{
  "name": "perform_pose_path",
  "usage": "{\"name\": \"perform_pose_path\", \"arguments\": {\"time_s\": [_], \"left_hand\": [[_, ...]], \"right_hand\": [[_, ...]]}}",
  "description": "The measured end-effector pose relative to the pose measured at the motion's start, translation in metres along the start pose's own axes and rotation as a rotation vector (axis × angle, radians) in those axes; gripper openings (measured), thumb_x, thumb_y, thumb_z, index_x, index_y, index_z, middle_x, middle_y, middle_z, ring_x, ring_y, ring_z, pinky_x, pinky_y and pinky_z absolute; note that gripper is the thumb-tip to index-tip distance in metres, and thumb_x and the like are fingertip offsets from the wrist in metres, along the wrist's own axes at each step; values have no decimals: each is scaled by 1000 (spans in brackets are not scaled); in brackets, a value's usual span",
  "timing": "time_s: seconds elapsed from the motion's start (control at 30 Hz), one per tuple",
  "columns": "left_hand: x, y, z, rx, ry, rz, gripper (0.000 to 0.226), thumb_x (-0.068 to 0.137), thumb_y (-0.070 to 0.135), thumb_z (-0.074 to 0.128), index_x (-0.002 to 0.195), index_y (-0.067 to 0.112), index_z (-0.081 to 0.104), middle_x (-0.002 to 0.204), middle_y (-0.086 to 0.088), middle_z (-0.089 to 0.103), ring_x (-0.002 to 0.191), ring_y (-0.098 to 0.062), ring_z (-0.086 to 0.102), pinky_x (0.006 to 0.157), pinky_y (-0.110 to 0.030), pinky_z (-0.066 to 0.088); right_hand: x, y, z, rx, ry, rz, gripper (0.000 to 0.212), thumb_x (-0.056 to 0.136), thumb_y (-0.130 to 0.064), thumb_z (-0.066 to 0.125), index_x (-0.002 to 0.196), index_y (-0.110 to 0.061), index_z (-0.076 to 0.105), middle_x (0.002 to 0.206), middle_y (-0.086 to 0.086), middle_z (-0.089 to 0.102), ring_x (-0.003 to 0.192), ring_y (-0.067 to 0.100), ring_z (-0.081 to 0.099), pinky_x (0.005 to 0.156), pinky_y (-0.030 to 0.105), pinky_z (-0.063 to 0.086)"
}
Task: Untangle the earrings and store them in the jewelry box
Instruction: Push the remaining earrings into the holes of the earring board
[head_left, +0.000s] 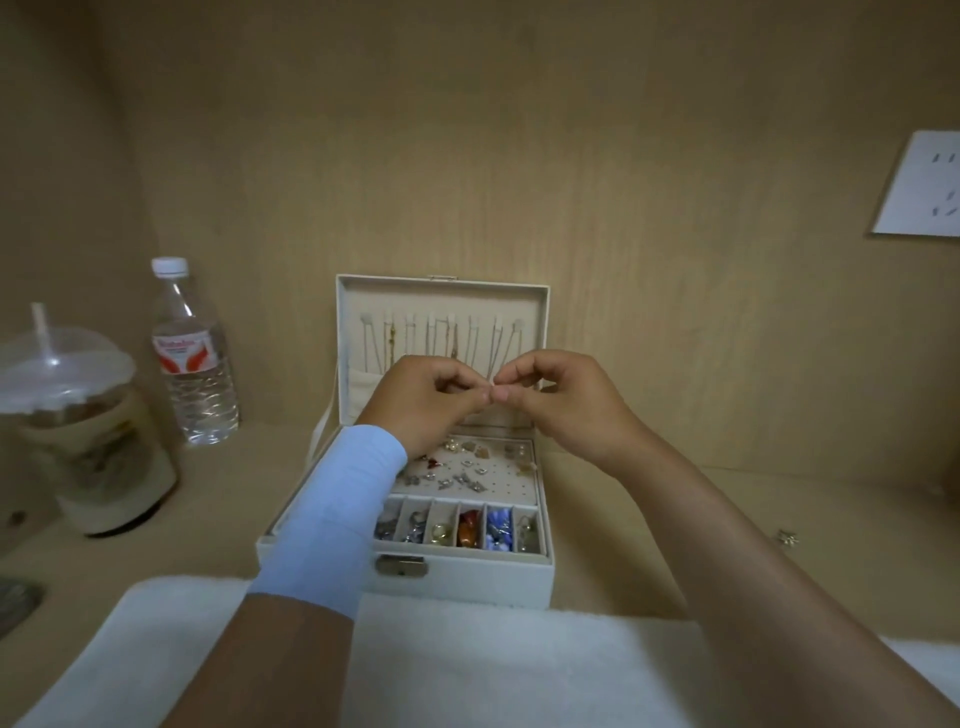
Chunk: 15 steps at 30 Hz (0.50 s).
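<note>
We judge untangling unfinished: our left hand (431, 400) and right hand (563, 408) both pinch a tiny unidentifiable piece (492, 388) over the well-stocked, open white rectangular jewelry box (467, 584).

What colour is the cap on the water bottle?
White; the head view shows the bottle cap best.

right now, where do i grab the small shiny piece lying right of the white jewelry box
Likely pinch the small shiny metal piece by its outer edges, coming from straight above. It lies low and alone on the light wooden surface right of the open white jewelry box, so no side offers a handle. The right hand is nearer, though busy pinching something tiny.
</note>
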<state>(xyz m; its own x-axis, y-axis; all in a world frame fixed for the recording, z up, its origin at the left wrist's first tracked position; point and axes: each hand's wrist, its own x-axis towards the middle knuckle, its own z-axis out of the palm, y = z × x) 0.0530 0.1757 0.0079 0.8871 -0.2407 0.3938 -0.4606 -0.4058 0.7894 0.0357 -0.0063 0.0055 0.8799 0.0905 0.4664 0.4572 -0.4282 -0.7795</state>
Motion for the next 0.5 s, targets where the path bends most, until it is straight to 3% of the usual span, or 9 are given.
{"name": "perform_pose_path", "arguments": {"time_s": [0.23, 0.33, 0.5], "left_hand": [[6, -12, -2, -72, -28, -33, 5, 84, 19, 75, 87, 21, 78, 77, 11, 71, 72, -1, 63, 77, -24, 52], [6, -13, -2, -83, -54, -43, 7, 83, 22, 75, 89, 21, 78, 82, 10, 73, 78, -4, 66, 80, -23, 53], [5, -13, -3, -47, -118, -61, 8, 83, 21, 76, 90, 25, 77, 80, 12, 73, 73, 2, 65, 71, -15, 48]], "right_hand": [[4, 10, 6, 74, -10, 25, 10, 78, -12, 83, 87, -13, 78, 81, 2, 76, 58, -1, 58, 56, 12, 45], [4, 13, 5, 75, -5, 6, 8, 80, -9, 80, 88, -9, 78, 77, -1, 74, 54, -2, 57, 55, 10, 44], [4, 16, -1, -12, -30, -19, 4, 87, -9, 75, 90, -7, 77, 79, 0, 72, 54, -4, 56, 55, 9, 42]]}}
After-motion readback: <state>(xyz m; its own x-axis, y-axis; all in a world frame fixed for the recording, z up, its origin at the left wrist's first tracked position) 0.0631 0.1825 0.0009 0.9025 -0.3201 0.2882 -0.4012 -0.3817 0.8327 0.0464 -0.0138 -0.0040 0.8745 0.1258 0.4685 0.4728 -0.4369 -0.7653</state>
